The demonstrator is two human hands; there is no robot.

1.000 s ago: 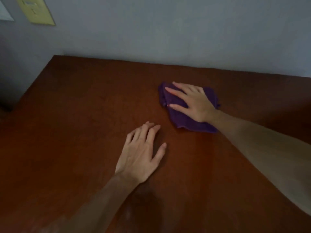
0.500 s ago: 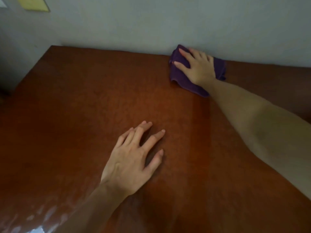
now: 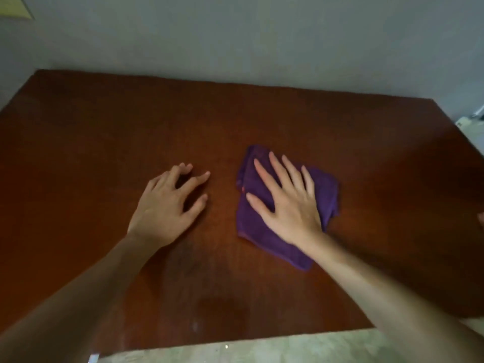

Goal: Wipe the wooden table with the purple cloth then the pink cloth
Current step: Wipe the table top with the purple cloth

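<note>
A folded purple cloth (image 3: 324,189) lies flat near the middle of the reddish-brown wooden table (image 3: 91,153). My right hand (image 3: 285,203) presses down on it with straight, spread fingers and covers much of its centre. To the left of the cloth my left hand (image 3: 167,205) rests on the bare wood, fingers loosely bent, fingertips touching the surface, holding nothing. A narrow gap of table separates the two hands. No pink cloth is in view.
A grey wall (image 3: 262,43) runs along the table's far edge. The near edge of the table shows at the bottom, with pale floor (image 3: 262,349) below it. A small skin-toned shape (image 3: 480,218) shows at the right border.
My right hand has slid the purple cloth back from the far edge by the wall toward the middle of the table. The left hand stayed on the wood, and the view tilted down.
</note>
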